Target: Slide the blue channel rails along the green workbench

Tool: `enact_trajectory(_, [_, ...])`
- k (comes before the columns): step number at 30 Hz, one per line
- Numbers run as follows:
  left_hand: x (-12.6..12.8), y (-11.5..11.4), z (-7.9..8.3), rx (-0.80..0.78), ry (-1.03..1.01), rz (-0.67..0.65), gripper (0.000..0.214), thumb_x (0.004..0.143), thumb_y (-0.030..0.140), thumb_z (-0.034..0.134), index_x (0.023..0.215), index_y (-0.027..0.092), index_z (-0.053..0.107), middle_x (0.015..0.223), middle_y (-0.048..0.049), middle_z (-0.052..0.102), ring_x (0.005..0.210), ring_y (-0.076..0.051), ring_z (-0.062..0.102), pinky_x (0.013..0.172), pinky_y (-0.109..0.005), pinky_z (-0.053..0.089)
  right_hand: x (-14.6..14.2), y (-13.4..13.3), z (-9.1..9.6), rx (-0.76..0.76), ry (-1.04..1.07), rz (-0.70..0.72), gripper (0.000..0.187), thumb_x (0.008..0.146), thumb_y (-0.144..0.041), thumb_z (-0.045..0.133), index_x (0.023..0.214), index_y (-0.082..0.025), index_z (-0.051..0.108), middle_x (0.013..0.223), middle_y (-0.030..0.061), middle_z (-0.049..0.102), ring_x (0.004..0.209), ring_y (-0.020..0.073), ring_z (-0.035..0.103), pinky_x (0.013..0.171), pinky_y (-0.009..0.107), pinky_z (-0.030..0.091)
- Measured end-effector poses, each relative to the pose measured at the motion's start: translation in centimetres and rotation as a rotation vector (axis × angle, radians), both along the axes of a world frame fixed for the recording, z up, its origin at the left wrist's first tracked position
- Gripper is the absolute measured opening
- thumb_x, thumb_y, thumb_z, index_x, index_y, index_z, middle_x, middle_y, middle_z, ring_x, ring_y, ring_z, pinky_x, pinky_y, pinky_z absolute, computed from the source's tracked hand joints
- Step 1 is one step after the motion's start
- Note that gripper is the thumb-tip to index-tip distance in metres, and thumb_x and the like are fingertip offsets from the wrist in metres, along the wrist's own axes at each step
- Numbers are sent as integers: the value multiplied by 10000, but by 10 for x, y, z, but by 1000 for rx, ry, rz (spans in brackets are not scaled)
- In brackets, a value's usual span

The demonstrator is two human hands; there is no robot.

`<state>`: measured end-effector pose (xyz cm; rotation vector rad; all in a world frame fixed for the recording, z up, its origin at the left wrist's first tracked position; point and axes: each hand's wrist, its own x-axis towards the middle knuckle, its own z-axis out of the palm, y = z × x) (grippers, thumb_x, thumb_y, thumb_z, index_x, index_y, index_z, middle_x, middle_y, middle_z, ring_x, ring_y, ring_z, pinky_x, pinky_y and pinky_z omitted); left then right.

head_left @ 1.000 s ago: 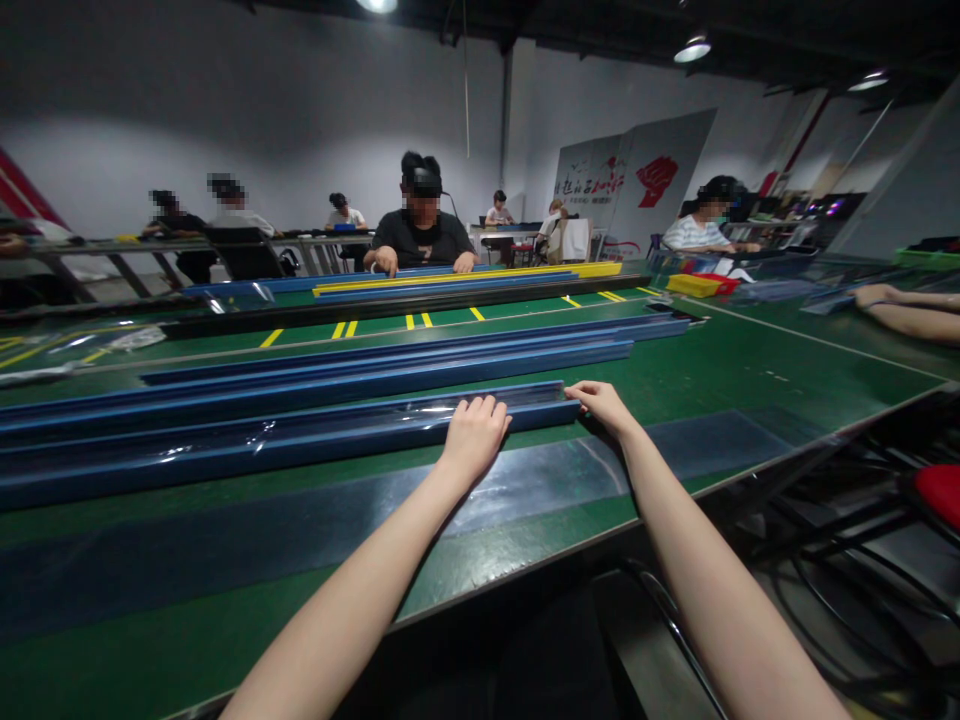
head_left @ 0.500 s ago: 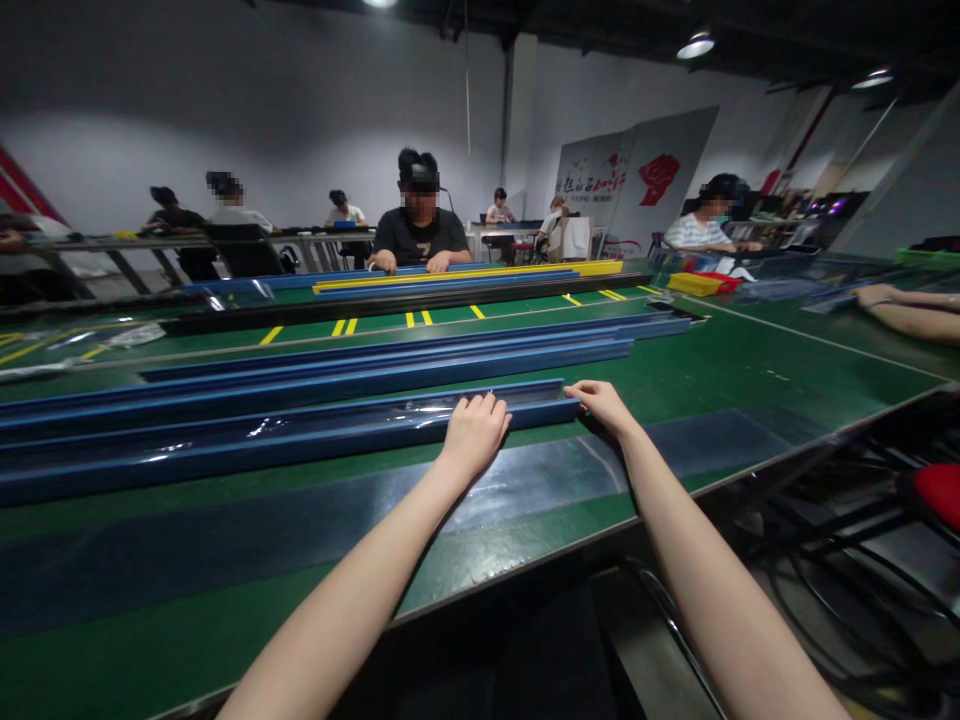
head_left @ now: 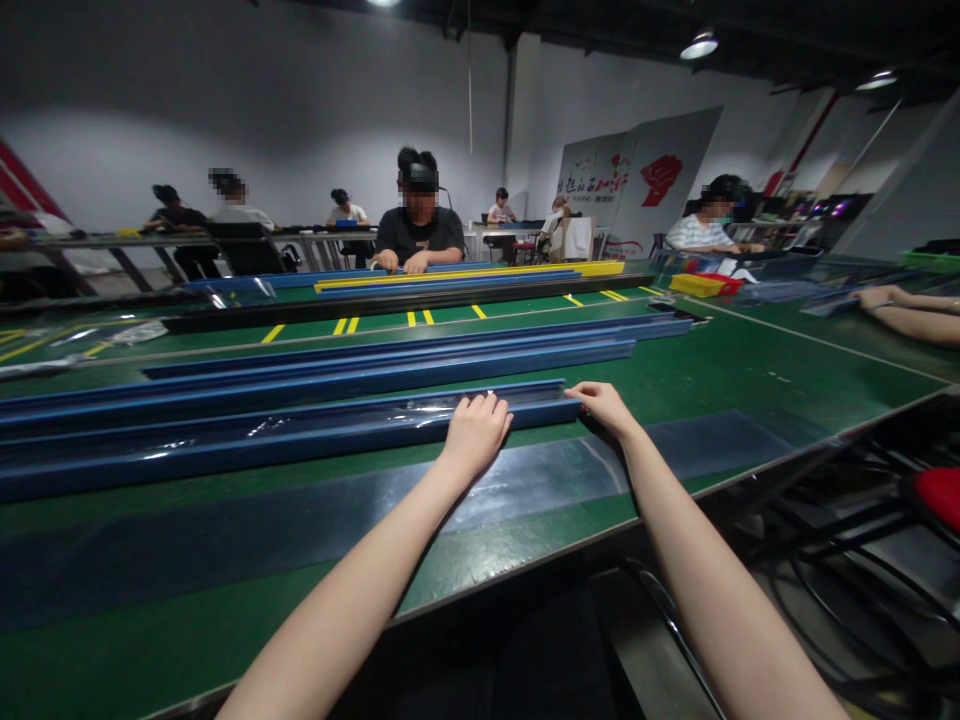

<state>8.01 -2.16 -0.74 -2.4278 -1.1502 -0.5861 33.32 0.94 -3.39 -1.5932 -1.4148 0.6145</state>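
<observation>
A long blue channel strip (head_left: 360, 432) lies across the green table (head_left: 720, 370) in front of me, with shiny clear film (head_left: 292, 422) inside its trough. My left hand (head_left: 478, 430) is closed over the strip's near wall, close to its right end; its fingertips reach into the trough and are partly hidden. At the very end of the strip, my right hand (head_left: 602, 404) pinches with thumb and forefinger at the corner. Whether film is also in that pinch I cannot make out. Under my forearms, a flat clear plastic sheet (head_left: 300, 525) stretches along the table.
More blue channel strips (head_left: 450, 362) lie just behind. Farther back are a black strip (head_left: 420, 300) and a yellow strip (head_left: 600, 268), before a seated person (head_left: 418, 235). A yellow tray (head_left: 696, 286) stands back right. Another person's arms (head_left: 911, 308) rest at the right.
My hands keep the same grip and place on the blue channel strip. Across the table, the seated person's hands have shifted slightly closer together.
</observation>
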Motion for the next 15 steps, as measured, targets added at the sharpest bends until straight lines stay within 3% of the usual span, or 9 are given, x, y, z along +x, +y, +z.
enact_trajectory(15, [-1,0,0,-9,3,-7,225,899,277,376,868,152,560,839,-84,601,795,-198,542,675,-314,333,0,0,0,-15,-39,-27,378,555,-530,627,571,-153,635,494,25,555,532,132,490,515,249,355])
